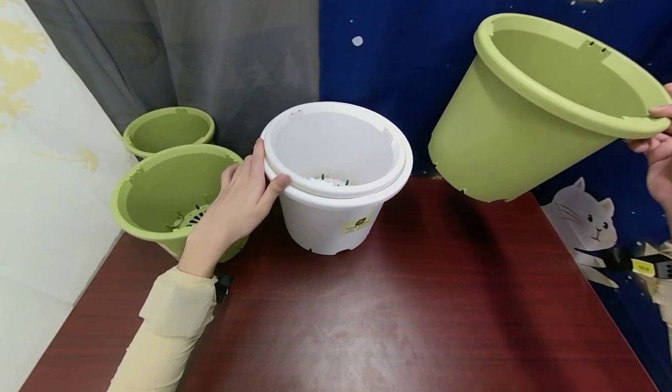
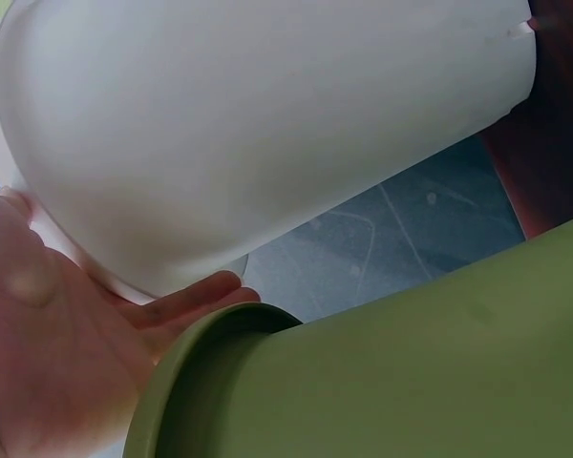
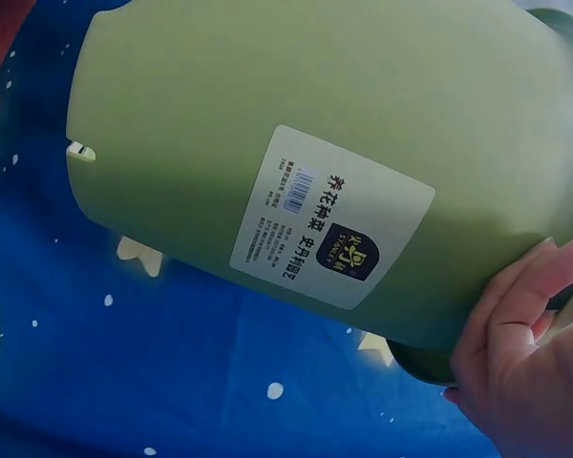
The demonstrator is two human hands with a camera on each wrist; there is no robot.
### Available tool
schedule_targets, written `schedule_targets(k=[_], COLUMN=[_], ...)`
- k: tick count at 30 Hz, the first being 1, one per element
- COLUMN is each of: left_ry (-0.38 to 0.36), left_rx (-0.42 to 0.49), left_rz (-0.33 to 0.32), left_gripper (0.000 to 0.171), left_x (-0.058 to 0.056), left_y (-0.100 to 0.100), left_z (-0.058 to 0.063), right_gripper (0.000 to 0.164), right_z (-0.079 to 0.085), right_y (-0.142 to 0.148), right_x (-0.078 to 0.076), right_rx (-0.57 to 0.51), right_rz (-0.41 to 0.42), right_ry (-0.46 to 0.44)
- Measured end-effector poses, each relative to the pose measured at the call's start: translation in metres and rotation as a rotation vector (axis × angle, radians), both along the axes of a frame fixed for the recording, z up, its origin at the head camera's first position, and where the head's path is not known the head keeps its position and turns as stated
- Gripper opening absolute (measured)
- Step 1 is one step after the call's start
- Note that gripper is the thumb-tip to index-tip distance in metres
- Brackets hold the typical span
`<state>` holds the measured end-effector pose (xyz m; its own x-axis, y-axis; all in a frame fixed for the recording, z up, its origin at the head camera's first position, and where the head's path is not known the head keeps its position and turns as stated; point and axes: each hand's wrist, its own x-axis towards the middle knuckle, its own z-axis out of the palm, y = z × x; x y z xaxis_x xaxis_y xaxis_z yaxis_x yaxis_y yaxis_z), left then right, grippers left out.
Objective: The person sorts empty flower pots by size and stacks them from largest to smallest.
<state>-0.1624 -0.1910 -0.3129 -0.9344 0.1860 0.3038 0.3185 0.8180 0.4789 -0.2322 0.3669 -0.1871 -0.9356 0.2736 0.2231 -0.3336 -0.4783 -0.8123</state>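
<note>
In the head view, two nested white flower pots (image 1: pixel 336 223) stand mid-table, one rim just above the other. My left hand (image 1: pixel 238 196) holds their left rim, thumb over the front edge, fingers along the outside. At the right, a large green flower pot (image 1: pixel 517 118) hangs tilted above the table, its mouth toward the upper right. My right hand (image 1: pixel 662 161) grips its rim at the right edge of the view, partly out of frame. The right wrist view shows a white label (image 3: pixel 332 219) on this pot's side. Below my left forearm is another green pot (image 1: pixel 157 199).
A further green pot (image 1: pixel 168 132) stands behind at the far left. The dark red table (image 1: pixel 367 316) meets a white wall (image 1: pixel 37 205) on the left. Grey curtain (image 1: pixel 241 42) and blue starry cloth (image 1: pixel 399 71) hang behind.
</note>
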Motion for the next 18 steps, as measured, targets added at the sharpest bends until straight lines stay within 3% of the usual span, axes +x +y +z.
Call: schedule_targets(k=[7, 18], left_ry=[0.025, 0.017], left_rx=[-0.005, -0.009], left_rz=[0.007, -0.001], left_gripper=[0.093, 0.092], left_x=[-0.001, 0.000], left_y=[0.000, 0.003], left_z=[-0.003, -0.001], right_gripper=[0.031, 0.018], right_z=[0.014, 0.022], right_y=[-0.002, -0.009], right_x=[-0.008, -0.009], right_rx=[0.043, 0.091], right_rz=[0.034, 0.008], right_ry=[-0.019, 0.064])
